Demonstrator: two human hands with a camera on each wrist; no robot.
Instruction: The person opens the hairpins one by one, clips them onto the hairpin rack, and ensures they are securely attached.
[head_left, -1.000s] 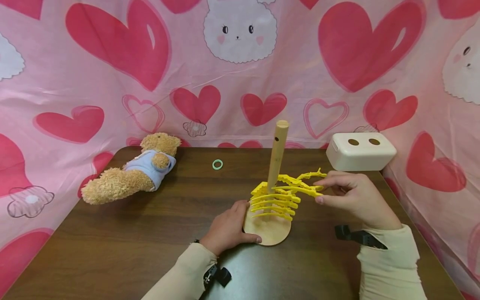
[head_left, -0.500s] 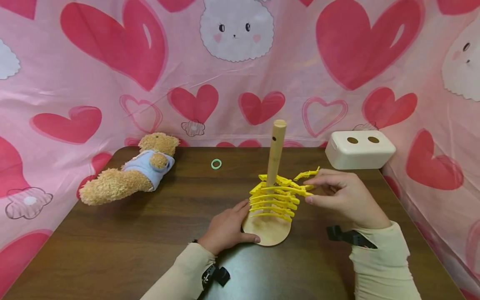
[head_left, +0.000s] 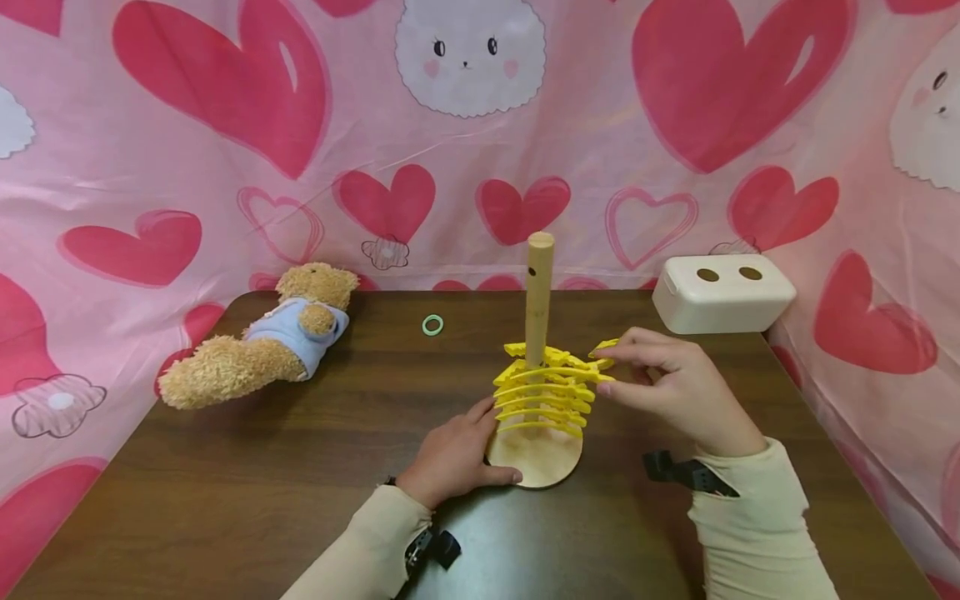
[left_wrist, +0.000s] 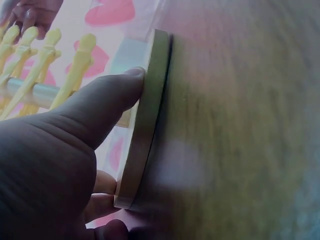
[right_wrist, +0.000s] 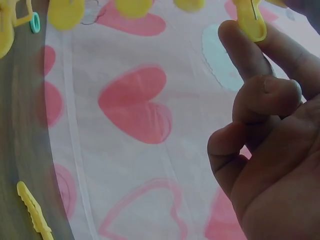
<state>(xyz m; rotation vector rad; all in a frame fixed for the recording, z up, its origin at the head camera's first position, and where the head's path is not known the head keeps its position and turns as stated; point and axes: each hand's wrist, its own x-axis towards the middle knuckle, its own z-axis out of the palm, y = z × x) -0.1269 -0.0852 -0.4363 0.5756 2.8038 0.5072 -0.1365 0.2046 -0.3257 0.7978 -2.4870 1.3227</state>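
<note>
wooden stand: stood upright on the table; appeared rigid, moderately weighted; best steadied at its round base rim.
left hand: partly spread, thumb and fingers gripping that rim.
yellow plastic pieces: stacked along the post, showing on both sides; likely light, stiff, slick, weakest at thin sections.
right hand: nearly closed, pinching the upper piece by its outer end, a suitable hold.
loose yellow piece: lay on the table, partly hidden by fingers.
</note>
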